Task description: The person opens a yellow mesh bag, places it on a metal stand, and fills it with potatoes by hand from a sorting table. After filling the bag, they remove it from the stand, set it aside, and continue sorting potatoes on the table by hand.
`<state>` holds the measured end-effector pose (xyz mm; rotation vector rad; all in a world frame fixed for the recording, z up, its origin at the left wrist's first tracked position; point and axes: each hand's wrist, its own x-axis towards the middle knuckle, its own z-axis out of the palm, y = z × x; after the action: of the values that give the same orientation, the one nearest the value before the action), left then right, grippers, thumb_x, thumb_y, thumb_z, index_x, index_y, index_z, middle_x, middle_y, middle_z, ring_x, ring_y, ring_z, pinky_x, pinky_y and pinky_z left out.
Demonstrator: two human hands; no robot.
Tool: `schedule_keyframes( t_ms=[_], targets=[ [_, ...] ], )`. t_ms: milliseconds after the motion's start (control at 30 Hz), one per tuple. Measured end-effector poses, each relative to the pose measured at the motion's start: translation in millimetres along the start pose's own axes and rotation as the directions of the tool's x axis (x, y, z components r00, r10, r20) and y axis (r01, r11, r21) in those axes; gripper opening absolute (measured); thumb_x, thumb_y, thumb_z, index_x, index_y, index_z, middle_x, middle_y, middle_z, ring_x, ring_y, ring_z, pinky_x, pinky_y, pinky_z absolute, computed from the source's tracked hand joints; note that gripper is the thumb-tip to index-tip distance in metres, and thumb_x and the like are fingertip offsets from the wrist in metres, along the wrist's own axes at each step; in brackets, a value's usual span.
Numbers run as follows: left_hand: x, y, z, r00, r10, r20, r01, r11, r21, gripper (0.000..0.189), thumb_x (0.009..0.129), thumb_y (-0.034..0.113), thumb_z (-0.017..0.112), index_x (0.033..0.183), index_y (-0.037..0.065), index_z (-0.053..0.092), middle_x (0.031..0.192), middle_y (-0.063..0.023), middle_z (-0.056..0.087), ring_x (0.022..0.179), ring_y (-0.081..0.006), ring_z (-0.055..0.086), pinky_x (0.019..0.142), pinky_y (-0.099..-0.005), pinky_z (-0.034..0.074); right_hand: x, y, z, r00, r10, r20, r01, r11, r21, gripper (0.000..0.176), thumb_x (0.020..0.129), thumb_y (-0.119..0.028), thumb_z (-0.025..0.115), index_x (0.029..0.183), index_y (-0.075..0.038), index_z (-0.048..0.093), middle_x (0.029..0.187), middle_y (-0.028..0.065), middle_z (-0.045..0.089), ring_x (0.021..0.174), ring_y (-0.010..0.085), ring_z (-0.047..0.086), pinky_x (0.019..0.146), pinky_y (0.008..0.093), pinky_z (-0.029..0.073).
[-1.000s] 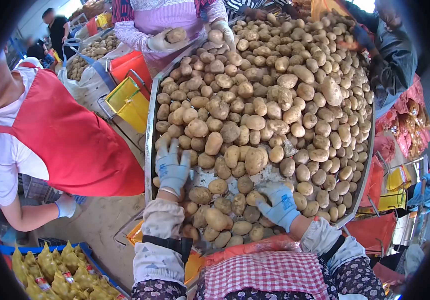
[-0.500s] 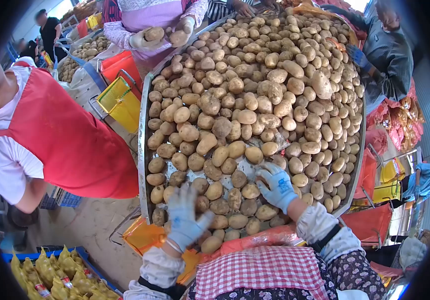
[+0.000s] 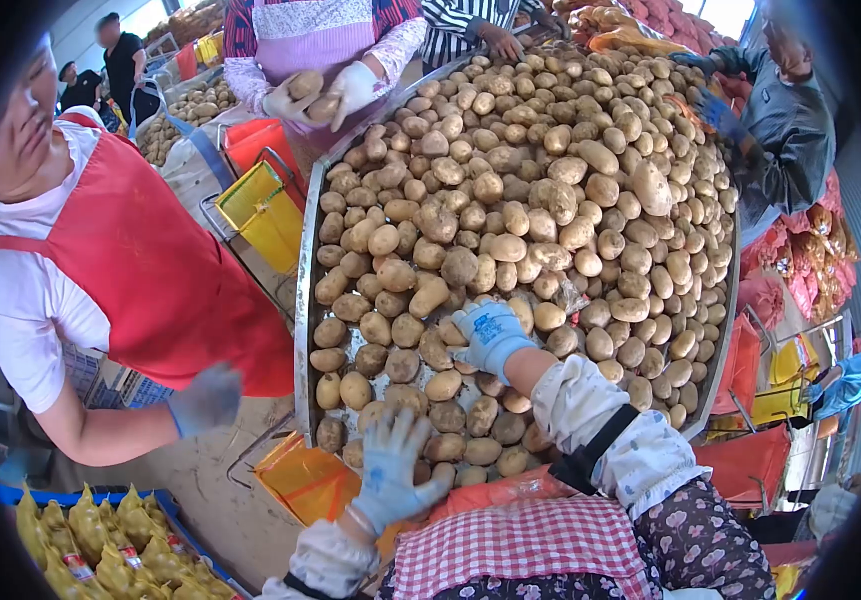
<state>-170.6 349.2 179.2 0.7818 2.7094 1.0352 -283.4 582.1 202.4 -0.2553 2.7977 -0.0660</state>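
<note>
Many loose potatoes (image 3: 550,250) lie heaped on a metal-rimmed sorting table (image 3: 303,330). My left hand (image 3: 393,470), in a white and blue glove, is open at the near edge, fingers spread over the closest potatoes and no potato in its grasp. Farther in, my right hand (image 3: 493,338), gloved alike, reaches left across the heap. Its fingers and thumb are apart, touching or nearly touching potatoes beside them; its palm is hidden.
A person in a red apron (image 3: 165,260) stands left, a grey-gloved hand (image 3: 207,400) hanging by the table. Across, another person holds potatoes (image 3: 315,95). A yellow basket (image 3: 255,215), an orange container (image 3: 305,475) and a blue crate (image 3: 175,510) of filled net bags stand around.
My right hand has moved left and farther into the heap. My left hand has shifted slightly right and down. The red-aproned person's gloved hand has come into view, and the view has shifted a little.
</note>
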Motion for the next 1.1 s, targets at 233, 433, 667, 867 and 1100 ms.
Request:
schedule_keyframes(
  t_ms=[233, 433, 667, 867, 1100],
  targets=[
    [-69, -23, 63, 0.990, 0.141, 0.000, -0.137, 0.960, 0.243, 0.072, 0.074, 0.049, 0.065, 0.134, 0.012, 0.048, 0.139, -0.0219, 0.039, 0.125, -0.0503, 0.034, 0.104, -0.0641, 0.021, -45, 31, 39, 0.989, 0.044, 0.141, -0.086, -0.599, 0.796, 0.053, 0.092, -0.037, 0.049, 0.134, -0.005, 0.043, 0.107, 0.0179, 0.061, 0.087, 0.0302, 0.064, 0.073, 0.0383, 0.053],
    [-6, 11, 45, 0.999, -0.012, -0.038, 0.019, 0.981, 0.191, 0.069, 0.075, 0.035, 0.063, 0.136, 0.007, 0.044, 0.141, -0.0223, 0.036, 0.130, -0.0460, 0.029, 0.108, -0.0606, 0.018, -105, 33, 26, 0.920, -0.342, -0.193, -0.253, -0.892, 0.375, 0.068, 0.093, -0.051, 0.040, 0.137, 0.001, 0.040, 0.078, 0.0138, 0.064, 0.059, 0.0249, 0.062, 0.047, 0.0338, 0.047],
    [17, -18, 64, 0.991, 0.083, -0.104, -0.039, 0.927, 0.372, 0.075, 0.078, 0.041, 0.062, 0.141, 0.009, 0.038, 0.149, -0.0197, 0.027, 0.136, -0.0443, 0.022, 0.111, -0.0576, 0.015, -158, 37, 30, 0.994, -0.112, -0.015, -0.102, -0.947, 0.304, 0.058, 0.091, -0.044, 0.043, 0.127, 0.001, 0.048, 0.078, 0.0196, 0.064, 0.051, 0.0254, 0.059, 0.040, 0.0318, 0.044],
    [-34, 15, 72, 0.984, 0.085, 0.155, -0.142, 0.901, 0.409, 0.068, 0.083, 0.047, 0.057, 0.142, 0.018, 0.039, 0.149, -0.0193, 0.026, 0.135, -0.0455, 0.023, 0.111, -0.0567, 0.014, -199, 50, 48, 0.998, 0.037, -0.050, 0.057, -0.873, 0.484, 0.050, 0.094, -0.038, 0.045, 0.129, -0.003, 0.046, 0.100, 0.0127, 0.066, 0.078, 0.0235, 0.065, 0.057, 0.0343, 0.053],
    [-22, 12, 75, 0.995, 0.070, 0.065, -0.090, 0.916, 0.392, 0.067, 0.081, 0.039, 0.058, 0.141, 0.015, 0.040, 0.148, -0.0185, 0.031, 0.133, -0.0423, 0.030, 0.111, -0.0561, 0.017, -207, 69, 90, 0.763, 0.571, -0.303, 0.059, 0.406, 0.912, 0.022, 0.092, -0.023, 0.054, 0.101, -0.004, 0.063, 0.087, 0.0133, 0.067, 0.081, 0.0329, 0.064, 0.073, 0.0425, 0.052]
  ],
)
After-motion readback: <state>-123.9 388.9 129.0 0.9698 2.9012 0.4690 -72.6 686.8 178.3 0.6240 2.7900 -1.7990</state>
